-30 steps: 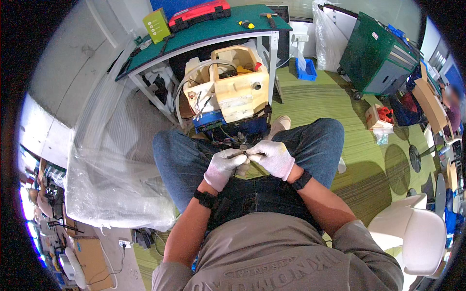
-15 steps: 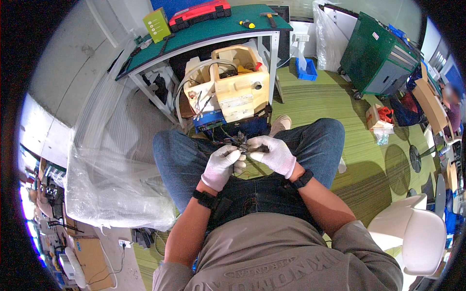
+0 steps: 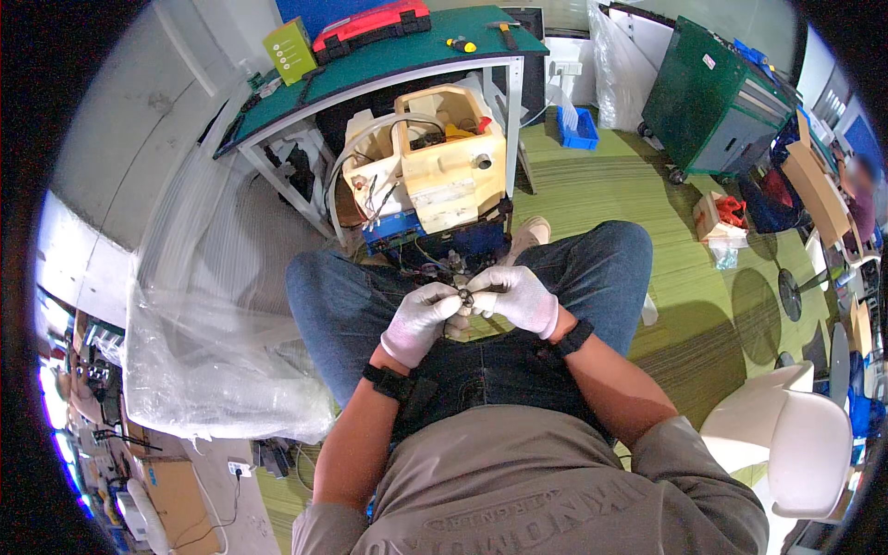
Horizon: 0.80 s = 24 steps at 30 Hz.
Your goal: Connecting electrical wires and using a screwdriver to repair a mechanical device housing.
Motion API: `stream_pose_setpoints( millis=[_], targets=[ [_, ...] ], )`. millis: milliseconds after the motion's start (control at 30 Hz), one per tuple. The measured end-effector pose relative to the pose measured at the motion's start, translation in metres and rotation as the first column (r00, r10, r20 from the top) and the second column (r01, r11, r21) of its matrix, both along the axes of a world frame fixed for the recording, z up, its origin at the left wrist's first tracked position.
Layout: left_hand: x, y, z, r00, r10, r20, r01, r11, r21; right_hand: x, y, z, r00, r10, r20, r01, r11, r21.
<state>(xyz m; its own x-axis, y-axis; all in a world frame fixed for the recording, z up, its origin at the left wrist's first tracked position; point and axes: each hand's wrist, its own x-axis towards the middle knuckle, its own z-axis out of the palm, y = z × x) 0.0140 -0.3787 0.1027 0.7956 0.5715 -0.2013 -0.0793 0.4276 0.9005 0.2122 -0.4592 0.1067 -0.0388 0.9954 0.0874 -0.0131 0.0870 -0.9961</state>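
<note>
Both my hands wear white gloves and meet above my lap, between my knees. A small dark round part [image 3: 466,298] is pinched between their fingertips; its exact kind is too small to make out. My left hand [image 3: 420,322] holds it from the left, with thumb and fingers pressed together. From the right, my right hand [image 3: 520,300] grips it in the same way. Just beyond the hands stands a cream plastic machine housing [image 3: 453,171] on a blue-and-dark base [image 3: 393,229], with loose wires and a grey hose.
A green-topped workbench [image 3: 370,81] behind the housing bears a red toolbox [image 3: 370,30], a hammer [image 3: 508,35] and a yellow-black tool [image 3: 461,44]. A blue bin [image 3: 578,129] and green tool cabinet [image 3: 712,102] stand right. A white chair [image 3: 786,435] is near right; plastic-wrapped material [image 3: 222,361] lies left.
My fingertips have drawn closer together around the small dark part, which now shows more plainly between them. The whole view has shifted slightly.
</note>
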Motion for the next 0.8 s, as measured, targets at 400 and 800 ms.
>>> stream_pose_setpoints(
  millis=[400,800],
  targets=[
    [0.002,-0.001,-0.003,0.987,0.158,-0.022,-0.158,0.987,0.001,0.001,0.0,0.002,0.997,-0.053,-0.051,0.049,0.995,-0.084],
    [0.011,-0.01,0.016,0.91,0.386,-0.15,-0.327,0.893,0.31,0.003,0.004,-0.007,0.994,-0.111,-0.012,0.11,0.993,-0.038]
  ],
)
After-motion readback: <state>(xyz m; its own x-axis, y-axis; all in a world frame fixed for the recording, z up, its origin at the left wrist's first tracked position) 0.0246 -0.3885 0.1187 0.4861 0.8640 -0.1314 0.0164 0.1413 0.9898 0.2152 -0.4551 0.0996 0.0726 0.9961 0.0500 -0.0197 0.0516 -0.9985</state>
